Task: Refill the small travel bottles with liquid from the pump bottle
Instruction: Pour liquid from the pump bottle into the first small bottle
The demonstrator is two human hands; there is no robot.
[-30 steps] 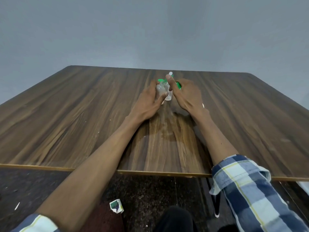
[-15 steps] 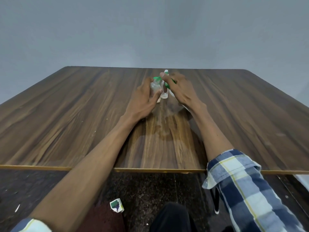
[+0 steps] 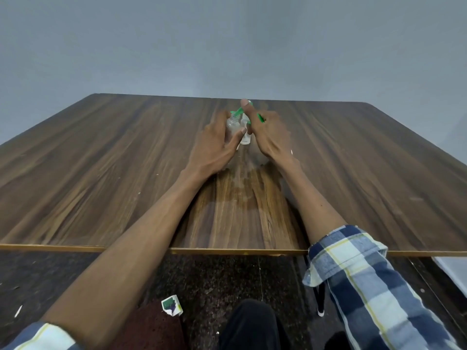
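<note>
Far out on the wooden table (image 3: 101, 160), my left hand (image 3: 214, 145) grips a small clear travel bottle (image 3: 232, 126), thumb across its front. My right hand (image 3: 267, 135) wraps a bottle with a green pump head (image 3: 237, 113); the forefinger lies on top of the pump. The green spout reaches over the small bottle's mouth. Another small clear bottle (image 3: 245, 137) stands between the two hands. The pump bottle's body is mostly hidden behind my right hand.
A pale wet-looking smear (image 3: 242, 188) marks the table between my forearms. Below the table's near edge lie a dark speckled floor, a torn green-and-white paper scrap (image 3: 171, 304) and a black table leg (image 3: 320, 299).
Both hands with the bottles sit slightly farther out and higher in view than a second ago. The grips look the same; the forefinger stays on the pump.
</note>
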